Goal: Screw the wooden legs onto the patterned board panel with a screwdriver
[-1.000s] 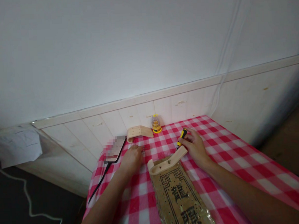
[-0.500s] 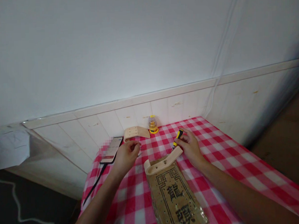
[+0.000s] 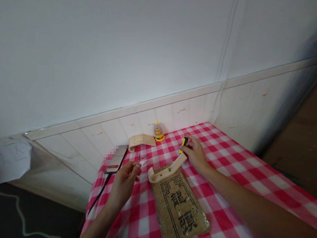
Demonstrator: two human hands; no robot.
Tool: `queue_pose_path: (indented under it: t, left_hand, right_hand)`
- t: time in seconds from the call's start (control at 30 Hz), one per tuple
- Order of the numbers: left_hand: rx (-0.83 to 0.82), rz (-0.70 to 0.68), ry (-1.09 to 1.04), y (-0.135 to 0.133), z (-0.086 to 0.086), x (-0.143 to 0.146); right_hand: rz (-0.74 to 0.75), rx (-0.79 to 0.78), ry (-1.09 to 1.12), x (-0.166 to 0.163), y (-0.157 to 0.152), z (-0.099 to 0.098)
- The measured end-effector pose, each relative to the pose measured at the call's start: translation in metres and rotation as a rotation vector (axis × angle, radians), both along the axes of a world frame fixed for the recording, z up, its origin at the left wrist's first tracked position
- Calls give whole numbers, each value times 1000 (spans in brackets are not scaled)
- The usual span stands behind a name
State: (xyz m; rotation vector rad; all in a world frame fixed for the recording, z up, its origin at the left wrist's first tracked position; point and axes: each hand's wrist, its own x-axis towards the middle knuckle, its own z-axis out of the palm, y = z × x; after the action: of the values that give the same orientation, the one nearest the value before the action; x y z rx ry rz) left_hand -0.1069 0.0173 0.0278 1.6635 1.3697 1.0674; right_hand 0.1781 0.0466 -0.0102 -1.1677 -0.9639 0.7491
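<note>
My right hand (image 3: 196, 154) is wrapped round a yellow and black screwdriver (image 3: 184, 144), held at a slant past the raised end of a bent wooden piece (image 3: 165, 173) with holes. That piece lies across the far end of a brown board (image 3: 177, 205) with dark printed characters. Left of the wooden piece, my left hand (image 3: 126, 179) has thumb and fingers pinched together; whatever they hold is too small to name. Just beyond its fingertips, several small dark screws (image 3: 142, 157) lie on the cloth near a small white item (image 3: 144, 163).
A second bent wooden piece (image 3: 142, 139) stands near the wall beside a yellow-based bit case (image 3: 158, 133). At the left edge is a phone (image 3: 115, 162) with a black cable (image 3: 100, 194). A red and white checked cloth (image 3: 223, 179) covers the table, set against a panelled wall (image 3: 112, 131).
My left hand has drawn back toward me from the screws, fingers still pinched. The screwdriver remains in my right hand, slightly lower behind the wooden piece's end. The whole view has shifted slightly.
</note>
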Motion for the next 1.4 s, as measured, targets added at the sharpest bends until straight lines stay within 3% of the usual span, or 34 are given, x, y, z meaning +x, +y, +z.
queue_pose_path:
  t: [0.17,0.47,0.57,0.77,0.87,0.97,1.1,1.3,1.4]
  left_hand:
    - [87,118,-60,-10,15,15]
    - [194,52,-210,-32,28,42]
    - [233,37,-144,-31,27,42]
    - [457,-97,95,-34,12,52]
    - [391,-2,57,-27,-1,55]
    - [309,-41,40,-23,-9,55]
    - [281,-43,46,-26,-14,59]
    - [56,15,-83,-23,-21,63]
    - [66,33,-98,-20,-24,63]
  right_hand:
    - [-9,4,-12,-1,0,0]
    - [-21,-22,-62,1,0,-2]
    - [-17,-25,-47,1,0,-2]
    - [-22,-27,-66,1,0,-1]
    - [-24,-23,-72,1,-1,-1]
    - [-17,-18,-71,1,-1,-1]
    - [-4,-6,-58,0,-1,-2]
    - [7,-1,-41,0,1,-2]
    - [15,-2,-34,0,1,-2]
